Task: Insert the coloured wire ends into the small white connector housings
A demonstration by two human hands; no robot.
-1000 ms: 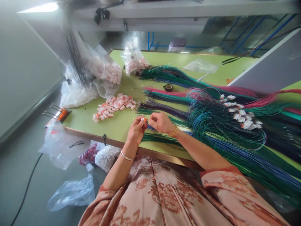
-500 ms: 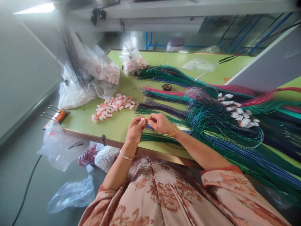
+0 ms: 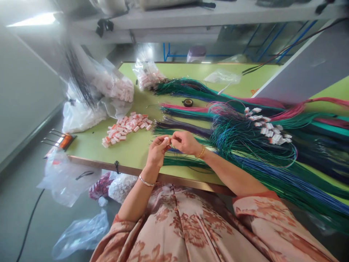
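My left hand pinches a small white-and-orange connector housing between thumb and fingers, just above the near part of the table. Against it, my right hand is closed with its fingertips on a thin wire at the housing's end; the wire is mostly hidden by the fingers. Loose white-and-orange connector housings lie in a pile to the left of my hands. Beneath and beyond my right hand spread bundles of green and blue wires. Several finished-looking white connectors sit on the wires at the right.
Plastic bags of housings stand at the back left of the green table. A roll of black tape lies among the bundles. An orange pronged holder sits at the left edge, and a grey panel slants across the right.
The whole view has shifted slightly left and down across the table. Both hands stay together at the housing, with only a small shift of the fingers.
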